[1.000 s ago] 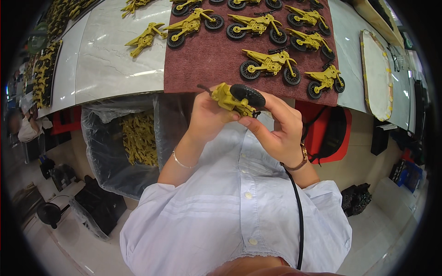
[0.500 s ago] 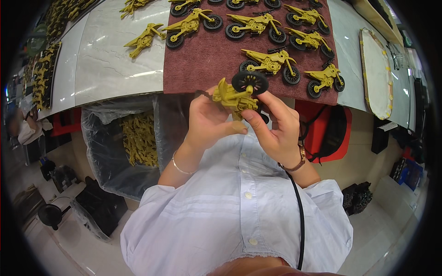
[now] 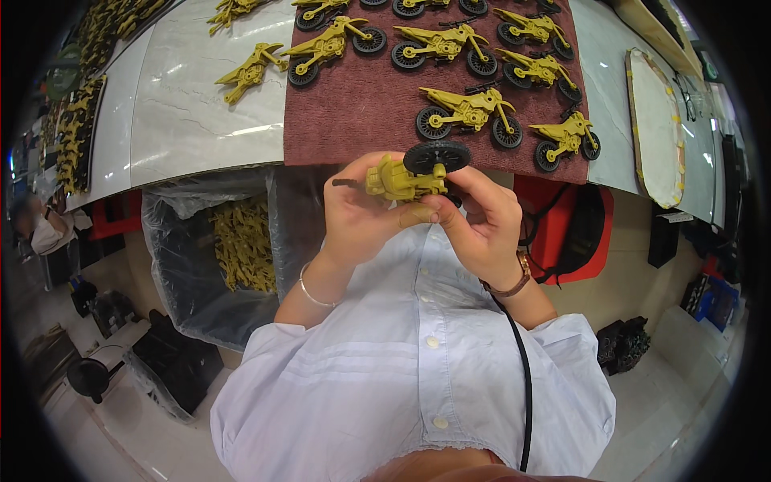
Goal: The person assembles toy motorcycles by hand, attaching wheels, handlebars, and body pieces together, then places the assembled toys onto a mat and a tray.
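Observation:
Both my hands hold one yellow toy motorcycle just off the table's near edge. Its black spoked wheel faces up on top, and a dark handlebar end sticks out at the left. My left hand grips the body from the left, thumb underneath. My right hand closes on the wheel end from the right, its thumb meeting the left thumb. Part of the toy is hidden behind my fingers. Beyond it, a finished-looking yellow motorcycle with two black wheels lies on the dark red cloth.
Several more toy motorcycles lie across the cloth. A wheelless yellow body rests on the pale tabletop. Below at left, a plastic-lined bin holds many yellow parts. A white tray is at right; a red stool stands under the table.
The toy motorcycle has been tipped and lowered slightly toward me, its wheel now flatter and the handlebar showing at left. My thumbs have come together beneath it.

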`<action>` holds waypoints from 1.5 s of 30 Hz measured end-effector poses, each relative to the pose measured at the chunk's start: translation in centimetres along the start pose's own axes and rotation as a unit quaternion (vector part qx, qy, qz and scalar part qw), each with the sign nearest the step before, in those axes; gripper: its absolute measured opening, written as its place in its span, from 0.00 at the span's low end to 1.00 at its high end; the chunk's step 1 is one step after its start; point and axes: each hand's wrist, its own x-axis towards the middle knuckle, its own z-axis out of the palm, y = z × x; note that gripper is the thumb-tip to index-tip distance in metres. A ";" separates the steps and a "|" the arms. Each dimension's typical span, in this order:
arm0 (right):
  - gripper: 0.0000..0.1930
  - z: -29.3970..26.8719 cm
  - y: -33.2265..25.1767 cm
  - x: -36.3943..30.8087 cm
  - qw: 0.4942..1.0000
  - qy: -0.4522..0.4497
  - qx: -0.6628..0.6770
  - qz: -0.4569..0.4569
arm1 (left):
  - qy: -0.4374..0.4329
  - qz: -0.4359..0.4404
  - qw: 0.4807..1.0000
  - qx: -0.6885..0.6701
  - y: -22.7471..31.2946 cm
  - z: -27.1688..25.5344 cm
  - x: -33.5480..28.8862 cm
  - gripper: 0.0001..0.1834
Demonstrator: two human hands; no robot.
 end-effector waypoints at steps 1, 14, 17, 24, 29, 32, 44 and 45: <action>0.20 -0.3 0.4 0.1 0.999 -0.024 0.023 0.019 | -0.010 -0.002 1.000 0.003 0.0 -0.1 0.2 0.23; 0.26 -12.5 3.6 0.7 0.872 0.221 -0.435 0.043 | -0.113 -0.033 0.979 0.166 0.5 -0.2 5.0 0.19; 0.31 -14.3 3.5 0.7 0.841 0.176 -0.504 0.091 | -0.189 0.025 0.897 0.400 1.8 1.7 7.6 0.17; 0.33 -17.2 3.6 2.2 0.879 0.107 -0.438 0.158 | -0.230 0.076 0.754 0.611 0.3 2.6 10.6 0.36; 0.26 -18.2 2.2 3.3 0.952 0.063 -0.265 0.142 | -0.230 0.043 0.774 0.589 0.5 2.8 10.6 0.34; 0.21 -17.7 1.4 4.5 0.984 0.058 -0.005 0.166 | -0.236 -0.027 0.770 0.592 1.2 3.0 10.3 0.30; 0.34 -17.9 5.7 10.1 0.968 -0.061 -0.199 0.142 | -0.179 0.056 0.699 0.690 1.8 1.9 15.3 0.43; 0.34 -18.2 6.0 9.9 0.967 -0.050 -0.206 0.145 | -0.192 -0.001 0.693 0.695 2.2 2.8 15.7 0.47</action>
